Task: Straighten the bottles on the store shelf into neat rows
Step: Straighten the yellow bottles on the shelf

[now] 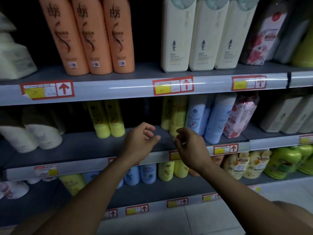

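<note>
My left hand [141, 141] hovers over the bare middle of the second shelf [88, 146], fingers loosely curled and holding nothing. My right hand [188, 145] hangs just in front of two yellow bottles [174, 116], fingers loosely curled, empty, and apart from them. Another pair of yellow bottles [108, 119] stands to the left of the gap. Pale blue bottles [216, 117] and a pink floral pack [240, 116] stand to the right. On the top shelf are three orange bottles [86, 34] and three cream bottles [201, 36], each in a row.
White bottles [32, 133] lean at the left of the second shelf. The lowest shelf holds blue, yellow and green bottles [284, 165]. Price tags with red arrows [172, 87] line the shelf edges. White floor tiles [203, 221] show below.
</note>
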`<state>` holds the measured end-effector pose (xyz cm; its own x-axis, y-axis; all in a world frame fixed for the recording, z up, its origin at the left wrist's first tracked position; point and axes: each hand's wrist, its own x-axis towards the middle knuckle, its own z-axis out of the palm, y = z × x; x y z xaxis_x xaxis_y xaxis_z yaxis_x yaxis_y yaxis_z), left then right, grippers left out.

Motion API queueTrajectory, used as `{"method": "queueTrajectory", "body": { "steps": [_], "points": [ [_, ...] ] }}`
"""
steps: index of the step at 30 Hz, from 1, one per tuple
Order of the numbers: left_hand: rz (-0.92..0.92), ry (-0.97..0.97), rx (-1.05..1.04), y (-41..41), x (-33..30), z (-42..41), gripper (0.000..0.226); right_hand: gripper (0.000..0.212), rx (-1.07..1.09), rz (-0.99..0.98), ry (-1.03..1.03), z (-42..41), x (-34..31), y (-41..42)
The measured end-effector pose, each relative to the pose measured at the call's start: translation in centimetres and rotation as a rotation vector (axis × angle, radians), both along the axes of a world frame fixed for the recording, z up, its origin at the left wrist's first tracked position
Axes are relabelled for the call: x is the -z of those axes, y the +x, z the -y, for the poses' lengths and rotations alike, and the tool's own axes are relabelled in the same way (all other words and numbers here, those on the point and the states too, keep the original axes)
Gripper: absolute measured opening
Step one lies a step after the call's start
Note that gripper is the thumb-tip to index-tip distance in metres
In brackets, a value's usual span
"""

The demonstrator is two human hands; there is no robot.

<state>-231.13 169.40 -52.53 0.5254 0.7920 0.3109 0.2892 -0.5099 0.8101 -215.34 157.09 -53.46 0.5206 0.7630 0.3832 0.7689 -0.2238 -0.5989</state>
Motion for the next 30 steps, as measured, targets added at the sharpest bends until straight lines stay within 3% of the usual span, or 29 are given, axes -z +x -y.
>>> {"method": "queueTrajectory", "body": {
  "steps": [12,19,25,30],
  "points": [
    [-0.034,-0.062,-0.049,3.4,1.7,-1.0,0.020,0.042,0.188,-0.186,0.099,-2.8,-1.7,-0.9],
    [0.005,-0.079,-0.053,6.0,1.7,-3.2,0.028,0.055,0.315,-0.239,0.158,-3.8,0.5,-2.6],
    [-0.063,-0.179,-0.139,8.3,1.8,-5.5,0.030,0.064,0.385,-0.285,0.158,-5.4,2.1,-3.1],
    [-0.067,-0.296,-0.093,10.3,2.3,-6.2,0.031,0.067,0.427,-0.336,0.210,-7.0,2.4,-3.7]
  ]
}}
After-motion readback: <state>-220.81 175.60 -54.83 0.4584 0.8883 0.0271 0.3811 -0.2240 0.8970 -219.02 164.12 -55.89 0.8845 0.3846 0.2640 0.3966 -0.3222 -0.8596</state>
